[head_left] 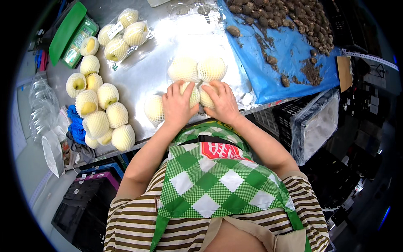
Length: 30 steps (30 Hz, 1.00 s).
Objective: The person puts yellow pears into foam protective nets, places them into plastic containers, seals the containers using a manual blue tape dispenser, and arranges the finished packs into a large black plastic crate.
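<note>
Both hands press down on a cluster of net-sleeved pears (197, 80) near the front edge of the steel bench (147, 75). The left hand (178, 105) lies spread over one pear, and the right hand (222, 103) curls around its neighbour. Beside the left grip a lone pear (153, 110) could roll off the edge if nudged. A clear bag seems to wrap the cluster, but glare hides its outline, and the palms cover the fruit beneath.
</note>
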Each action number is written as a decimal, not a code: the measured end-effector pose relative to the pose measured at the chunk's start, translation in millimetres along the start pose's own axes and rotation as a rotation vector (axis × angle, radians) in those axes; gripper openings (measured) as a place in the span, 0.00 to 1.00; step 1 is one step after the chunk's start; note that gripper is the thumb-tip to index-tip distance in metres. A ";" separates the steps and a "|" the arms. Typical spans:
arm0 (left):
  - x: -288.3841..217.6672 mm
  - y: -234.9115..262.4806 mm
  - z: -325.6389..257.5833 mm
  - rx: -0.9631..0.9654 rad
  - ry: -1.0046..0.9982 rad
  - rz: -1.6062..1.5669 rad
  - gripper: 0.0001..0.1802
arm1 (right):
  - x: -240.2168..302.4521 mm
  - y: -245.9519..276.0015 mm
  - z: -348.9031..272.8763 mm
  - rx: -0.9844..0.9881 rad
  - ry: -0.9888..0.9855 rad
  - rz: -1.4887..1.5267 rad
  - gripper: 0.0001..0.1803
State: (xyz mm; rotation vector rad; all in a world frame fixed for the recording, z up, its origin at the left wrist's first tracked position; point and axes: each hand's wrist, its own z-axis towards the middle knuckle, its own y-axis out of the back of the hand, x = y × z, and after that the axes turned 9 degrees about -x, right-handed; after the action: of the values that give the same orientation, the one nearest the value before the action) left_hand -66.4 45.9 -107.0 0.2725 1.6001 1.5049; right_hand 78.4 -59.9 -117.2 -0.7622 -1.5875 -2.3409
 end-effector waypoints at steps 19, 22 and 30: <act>62.1 40.8 43.4 -0.377 0.314 -0.723 0.24 | -116.3 -7.8 148.7 0.011 -0.729 0.399 0.28; 73.4 47.6 75.4 -0.346 0.447 -0.963 0.26 | -103.5 5.7 119.7 -0.130 -0.248 0.285 0.27; 47.3 32.2 111.6 0.197 -0.005 -0.551 0.31 | -66.1 32.8 21.0 -0.049 0.171 -0.100 0.27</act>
State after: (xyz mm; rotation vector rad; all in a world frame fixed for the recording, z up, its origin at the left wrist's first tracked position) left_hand -27.0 162.7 -84.0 -0.0590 1.6486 0.9274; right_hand 155.1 -61.1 -119.7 -0.4866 -1.5331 -2.4492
